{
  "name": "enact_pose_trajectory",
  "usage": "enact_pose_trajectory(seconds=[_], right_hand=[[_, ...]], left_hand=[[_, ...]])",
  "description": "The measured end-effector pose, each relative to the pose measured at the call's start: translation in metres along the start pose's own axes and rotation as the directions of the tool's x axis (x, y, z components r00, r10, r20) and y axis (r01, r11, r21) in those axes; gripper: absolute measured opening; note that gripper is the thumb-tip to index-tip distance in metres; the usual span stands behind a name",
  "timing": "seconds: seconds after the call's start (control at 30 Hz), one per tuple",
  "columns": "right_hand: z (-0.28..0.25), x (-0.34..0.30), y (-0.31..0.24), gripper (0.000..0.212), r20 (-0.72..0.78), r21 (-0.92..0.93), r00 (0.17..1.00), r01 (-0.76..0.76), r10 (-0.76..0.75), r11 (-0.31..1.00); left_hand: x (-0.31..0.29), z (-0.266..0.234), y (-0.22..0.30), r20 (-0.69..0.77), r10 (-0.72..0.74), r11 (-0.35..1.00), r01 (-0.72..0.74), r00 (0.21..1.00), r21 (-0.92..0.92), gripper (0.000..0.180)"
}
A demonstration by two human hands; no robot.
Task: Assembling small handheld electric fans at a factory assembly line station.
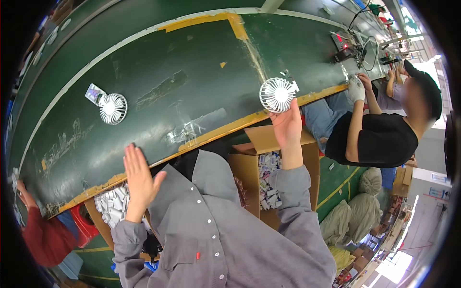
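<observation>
My right hand point(288, 128) is at the yellow front edge of the green table, holding a white handheld fan point(279, 95) by the near rim of its round grille. A small white stub sticks out at that fan's right side. My left hand point(139, 178) is held open over the table's front edge, fingers stretched and together, thumb apart, with nothing in it. Farther in on the left lies another white fan point(113, 108), with a flat piece with a shiny rectangular face point(95, 94) joined at its upper left.
Below the edge stand a carton point(245, 175) of small packaged parts and, on the left, a box of white plastic parts point(113, 205). A co-worker in black point(374, 139) sits at the right, near wired equipment point(343, 45). A red sleeve point(45, 237) shows at far left.
</observation>
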State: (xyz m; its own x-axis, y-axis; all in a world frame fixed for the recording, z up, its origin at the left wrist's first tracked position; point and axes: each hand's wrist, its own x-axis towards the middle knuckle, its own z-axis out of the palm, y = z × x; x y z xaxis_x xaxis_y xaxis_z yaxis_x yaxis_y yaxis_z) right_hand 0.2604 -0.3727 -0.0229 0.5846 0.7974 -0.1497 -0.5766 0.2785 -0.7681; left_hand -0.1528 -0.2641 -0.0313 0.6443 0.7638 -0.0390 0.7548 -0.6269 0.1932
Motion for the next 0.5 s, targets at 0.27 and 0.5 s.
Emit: enact_pose_trajectory(seconds=[0.27,0.5], right_hand=[[-0.012,0.015,-0.012,0.042,-0.056,-0.311,0.981,0.160,-0.186,0.937],[-0.013,0.020,0.002,0.026,0.034,-0.701,0.928,0.286,-0.370,0.653]], left_hand=[[0.160,0.006,0.034,-0.102,0.257,0.966,-0.257,0.961,0.015,0.087],[0.333,-0.011,-0.016,-0.392,0.365,0.919,-0.259,0.844,0.298,0.058]])
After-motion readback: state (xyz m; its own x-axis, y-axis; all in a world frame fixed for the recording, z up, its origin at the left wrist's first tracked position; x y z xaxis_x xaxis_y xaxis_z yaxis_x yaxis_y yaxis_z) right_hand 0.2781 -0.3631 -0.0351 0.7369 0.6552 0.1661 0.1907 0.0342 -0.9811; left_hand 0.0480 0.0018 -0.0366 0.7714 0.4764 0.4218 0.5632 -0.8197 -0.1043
